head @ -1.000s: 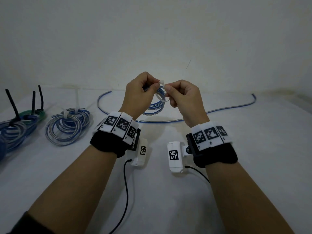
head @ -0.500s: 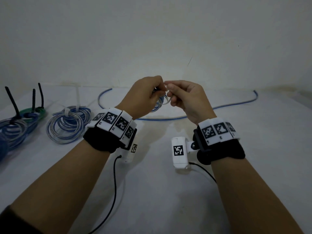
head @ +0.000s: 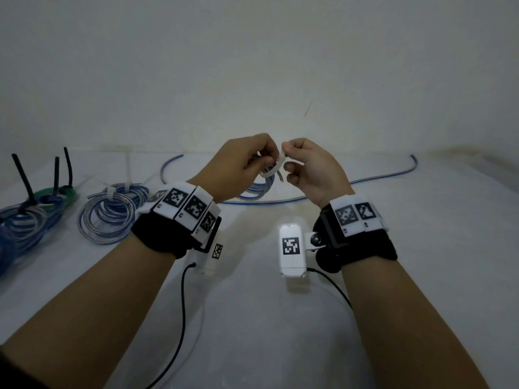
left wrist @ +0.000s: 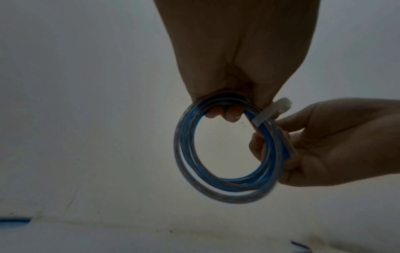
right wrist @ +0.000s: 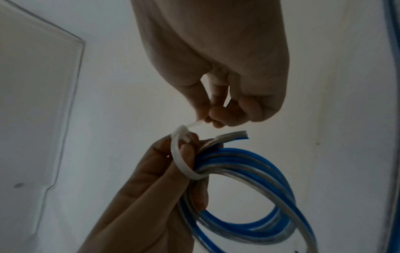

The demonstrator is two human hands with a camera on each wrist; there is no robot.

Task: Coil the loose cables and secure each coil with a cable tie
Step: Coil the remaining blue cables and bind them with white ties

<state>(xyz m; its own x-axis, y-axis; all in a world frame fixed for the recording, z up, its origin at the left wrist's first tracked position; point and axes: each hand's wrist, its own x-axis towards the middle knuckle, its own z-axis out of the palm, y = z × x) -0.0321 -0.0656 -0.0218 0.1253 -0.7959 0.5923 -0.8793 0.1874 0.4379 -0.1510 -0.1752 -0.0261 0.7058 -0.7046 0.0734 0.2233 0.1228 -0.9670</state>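
Observation:
A blue and clear cable coil (left wrist: 225,150) hangs in the air between both hands, its cut end (right wrist: 236,135) sticking out. My left hand (head: 238,167) grips the top of the coil (head: 258,186), fingers curled through the ring. A white cable tie (right wrist: 184,162) loops round the bundle. My right hand (head: 306,167) pinches the tie's tail (right wrist: 195,124) between thumb and fingertips just above the loop. In the left wrist view the tie (left wrist: 268,114) crosses the coil beside the right hand (left wrist: 324,142).
On the white table (head: 421,262) a loose blue cable (head: 379,179) arcs behind the hands. At left lie a tied coil (head: 112,211) with a white tie and further coils (head: 31,220) with black ties standing up. A wall rises close behind.
Both hands have kept the coil raised. The tie now shows as a loop round the bundle, and the right hand has shifted slightly to pinch its tail.

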